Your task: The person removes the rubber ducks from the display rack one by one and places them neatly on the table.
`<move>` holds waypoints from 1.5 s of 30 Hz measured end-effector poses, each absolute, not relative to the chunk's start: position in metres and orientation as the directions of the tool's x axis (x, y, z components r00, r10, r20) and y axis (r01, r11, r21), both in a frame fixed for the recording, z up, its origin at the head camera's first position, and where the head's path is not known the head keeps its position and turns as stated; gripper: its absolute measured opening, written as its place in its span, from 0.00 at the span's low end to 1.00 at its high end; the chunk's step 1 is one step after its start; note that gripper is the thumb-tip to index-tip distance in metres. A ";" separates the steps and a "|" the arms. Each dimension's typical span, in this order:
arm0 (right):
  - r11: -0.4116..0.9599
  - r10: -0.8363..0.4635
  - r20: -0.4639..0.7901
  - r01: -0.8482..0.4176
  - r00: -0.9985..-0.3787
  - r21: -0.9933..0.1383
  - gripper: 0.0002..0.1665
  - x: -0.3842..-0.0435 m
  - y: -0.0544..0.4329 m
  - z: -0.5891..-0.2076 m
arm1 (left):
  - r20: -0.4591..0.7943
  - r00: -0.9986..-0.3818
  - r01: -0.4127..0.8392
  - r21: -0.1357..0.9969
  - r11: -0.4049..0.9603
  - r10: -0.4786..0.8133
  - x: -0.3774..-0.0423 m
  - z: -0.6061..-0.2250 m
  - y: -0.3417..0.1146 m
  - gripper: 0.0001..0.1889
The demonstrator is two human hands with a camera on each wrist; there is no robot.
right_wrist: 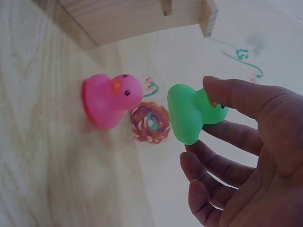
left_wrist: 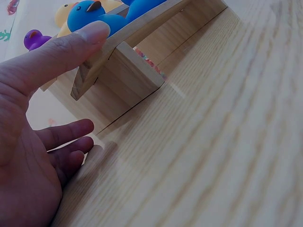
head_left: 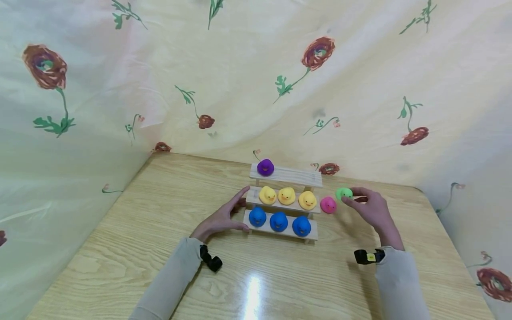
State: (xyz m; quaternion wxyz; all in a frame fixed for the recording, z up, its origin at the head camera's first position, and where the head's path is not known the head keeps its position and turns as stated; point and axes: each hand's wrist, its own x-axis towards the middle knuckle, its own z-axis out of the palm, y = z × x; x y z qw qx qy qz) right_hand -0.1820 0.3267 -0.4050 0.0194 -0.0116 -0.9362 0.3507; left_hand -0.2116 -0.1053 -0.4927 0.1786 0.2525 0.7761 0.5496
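Observation:
My right hand [head_left: 372,208] pinches a green rubber duck [right_wrist: 185,113] between thumb and fingers, above the table on the right. A pink rubber duck [right_wrist: 110,100] sits on the table beside the three-tier wooden rack [head_left: 298,174]. My left hand [head_left: 224,216] spans the rack's left end, thumb straight along the end of the bottom board [left_wrist: 137,29] and other fingers loosely extended. On the bottom tier stand three blue ducks [head_left: 278,222], on the middle tier three yellow ducks [head_left: 286,196]. One purple duck [head_left: 266,167] is at the left of the top tier.
The wood-grain table [head_left: 192,178] meets a pale flowered cloth [head_left: 240,80] behind the rack and at both sides. Light reflects off the tabletop near its front. A strapped camera [head_left: 210,259] sits on the left wrist, another camera [head_left: 369,256] on the right.

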 end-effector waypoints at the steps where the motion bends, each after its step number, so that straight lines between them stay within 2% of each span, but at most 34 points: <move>1: 0.754 0.036 0.028 0.009 -0.999 -0.657 0.34 -0.182 0.327 -0.406 | 0.000 -0.809 0.195 0.943 0.268 0.588 -0.212 -0.493 -0.105 0.61; 9: 0.760 0.037 0.037 0.005 -0.999 -0.650 0.33 -0.182 0.334 -0.417 | -0.002 -0.805 0.194 0.944 0.266 0.593 -0.213 -0.493 -0.106 0.61; 19: 0.761 0.044 -0.025 0.050 -0.999 -0.647 0.35 -0.181 0.340 -0.431 | 0.003 -0.804 0.204 0.940 0.272 0.594 -0.212 -0.493 -0.106 0.60; 24: 0.758 0.050 -0.034 0.060 -0.998 -0.650 0.33 -0.182 0.342 -0.439 | -0.002 -0.805 0.196 0.943 0.269 0.593 -0.212 -0.493 -0.106 0.61; 45: 0.764 0.071 -0.058 0.091 -0.996 -0.639 0.34 -0.180 0.347 -0.452 | 0.020 -0.796 0.212 0.946 0.247 0.605 -0.212 -0.493 -0.107 0.61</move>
